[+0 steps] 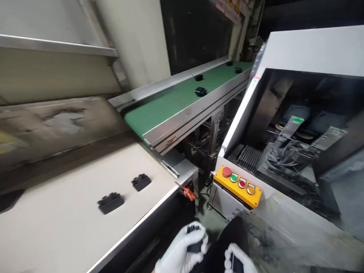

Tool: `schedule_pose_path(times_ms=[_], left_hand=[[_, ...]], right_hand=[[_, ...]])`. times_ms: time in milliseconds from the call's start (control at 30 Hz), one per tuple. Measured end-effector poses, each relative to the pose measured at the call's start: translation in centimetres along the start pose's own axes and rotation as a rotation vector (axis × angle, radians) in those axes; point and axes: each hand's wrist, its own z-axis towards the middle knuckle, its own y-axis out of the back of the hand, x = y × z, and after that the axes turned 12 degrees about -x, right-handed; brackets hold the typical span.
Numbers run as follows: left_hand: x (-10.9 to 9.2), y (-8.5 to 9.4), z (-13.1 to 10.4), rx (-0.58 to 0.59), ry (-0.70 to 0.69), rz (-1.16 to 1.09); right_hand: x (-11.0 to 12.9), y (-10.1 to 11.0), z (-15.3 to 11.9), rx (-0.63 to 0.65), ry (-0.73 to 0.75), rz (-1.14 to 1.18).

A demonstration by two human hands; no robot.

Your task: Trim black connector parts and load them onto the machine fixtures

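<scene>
Here, small dark blocky part (195,246), knobbly on top, gripped in left hand (187,244).

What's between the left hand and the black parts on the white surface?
Head view: bare white surface, its metal edge, then dark space up to the left hand.

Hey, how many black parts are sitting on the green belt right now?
4. The nearest part lies by the near rail; a second part is across from it; a third part and a fourth part are farther along. More may be hidden past the white machine.
</scene>
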Motion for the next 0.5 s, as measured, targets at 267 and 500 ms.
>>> schedule_pose_path(times_ms=[267, 500], left_hand=[[-14.4, -23.7, 4.2, 0.401, -0.778, 0.251], [-19.9, -44.0, 19.3, 0.452, -1.080, 0.175]], right_hand=[[28.0, -1.1, -11.9, -0.466, 1.149, -0.345], [49.6, 4.6, -6.2, -0.653, 1.726, -0.149]])
